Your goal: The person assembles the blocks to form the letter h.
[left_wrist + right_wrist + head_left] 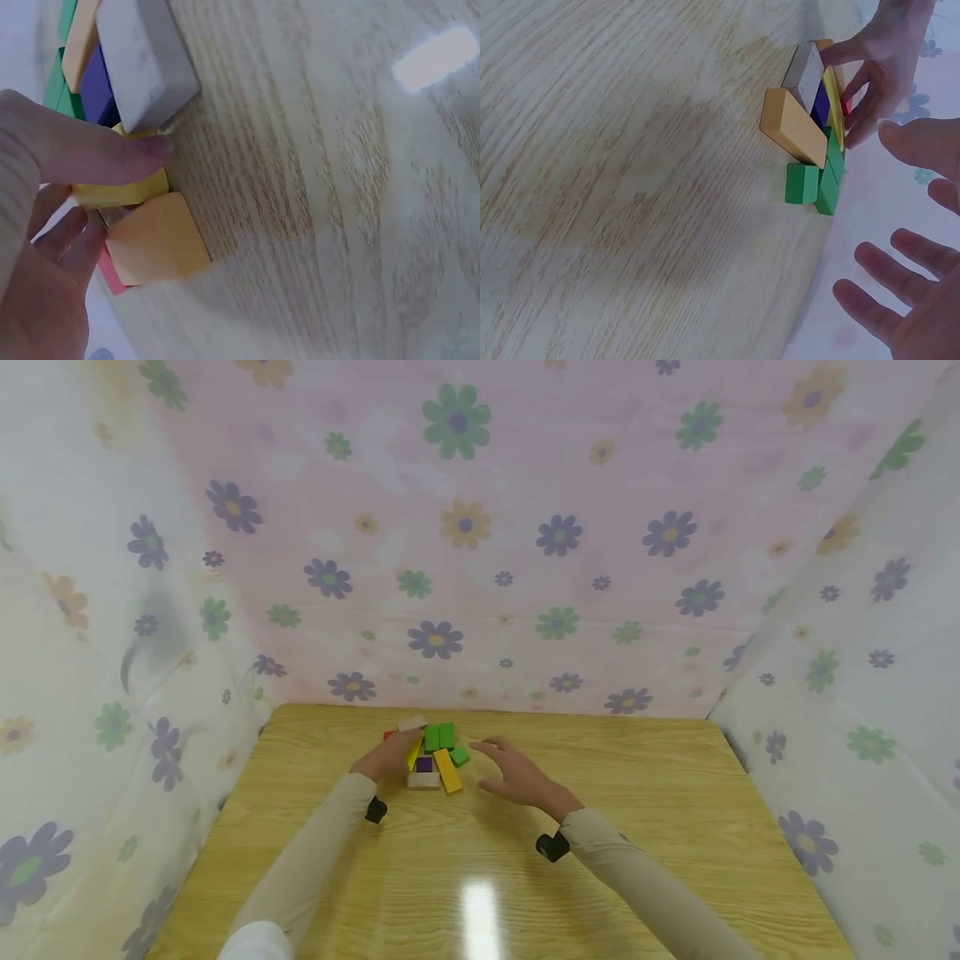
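Presently, left grip (387, 756) pinching yellow block (415, 755), right grip (521, 775) spread, holding nothing, at three o'clock from small green block (460, 757)

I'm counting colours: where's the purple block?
Head view, left of centre: the purple block sits between a yellow slab and an orange slab, beyond a pale slab.

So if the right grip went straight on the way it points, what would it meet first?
The right grip would likely meet the small green block, though depth is unclear and it might pass over.
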A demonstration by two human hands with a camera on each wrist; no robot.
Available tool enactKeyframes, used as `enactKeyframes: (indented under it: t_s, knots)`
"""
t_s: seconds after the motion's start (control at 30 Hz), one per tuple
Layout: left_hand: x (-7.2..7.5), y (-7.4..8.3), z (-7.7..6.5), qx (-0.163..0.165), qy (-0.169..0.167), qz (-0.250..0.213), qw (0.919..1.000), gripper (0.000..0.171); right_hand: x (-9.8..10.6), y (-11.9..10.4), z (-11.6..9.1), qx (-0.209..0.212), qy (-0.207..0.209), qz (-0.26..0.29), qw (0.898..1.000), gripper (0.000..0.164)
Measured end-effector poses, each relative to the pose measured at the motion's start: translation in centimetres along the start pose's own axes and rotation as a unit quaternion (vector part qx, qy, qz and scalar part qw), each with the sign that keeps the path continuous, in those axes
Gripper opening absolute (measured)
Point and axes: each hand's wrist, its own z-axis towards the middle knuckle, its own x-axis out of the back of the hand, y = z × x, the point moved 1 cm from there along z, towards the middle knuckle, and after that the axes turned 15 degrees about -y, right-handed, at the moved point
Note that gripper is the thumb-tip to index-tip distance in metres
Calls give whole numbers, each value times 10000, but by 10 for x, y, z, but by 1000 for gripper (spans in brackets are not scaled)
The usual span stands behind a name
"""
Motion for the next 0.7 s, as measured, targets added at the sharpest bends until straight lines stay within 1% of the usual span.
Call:
enactKeyframes:
  t_s: [0.13, 0.33, 0.47, 0.57, 0.7]
  knots:
    - [1, 4, 2, 131, -40, 258, 9996, 75, 0, -1, 9, 8, -89, 120, 9999, 62]
    - [6, 10, 2, 335, -128, 342, 9988, 78, 0, -3, 22, 73, -205, 213, 9995, 60]
    - [8, 14, 2, 413, -50, 453, 9981, 76, 0, -2, 32, 33, -304, 403, 9987, 60]
    - [8, 15, 1, 464, 34, 480, 9978, 79, -2, -3, 39, -68, -426, 326, 9985, 60]
    - [7, 16, -1, 476, 196, 362, 9980, 80, -3, -5, 46, -95, -564, 183, 9982, 60]
